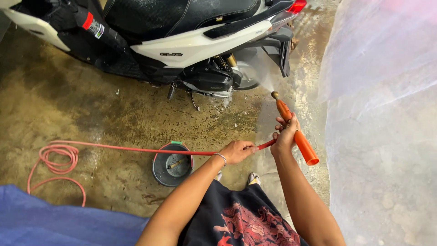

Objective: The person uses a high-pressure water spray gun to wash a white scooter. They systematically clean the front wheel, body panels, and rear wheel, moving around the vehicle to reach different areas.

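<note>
My right hand (286,135) grips an orange spray gun (295,130) with a brass nozzle, aimed up at the rear of a white and black scooter (191,45). A fine spray of water leaves the nozzle toward the rear wheel (248,75). My left hand (236,151) holds the red hose (136,149) just behind the gun. The hose runs left across the wet concrete floor and ends in loose coils (57,159).
A dark bucket (172,166) with some water and a tool inside stands on the floor beside my left arm. A clear plastic sheet (387,114) hangs along the right. Blue cloth (54,218) covers the lower left corner. My feet (252,178) show below.
</note>
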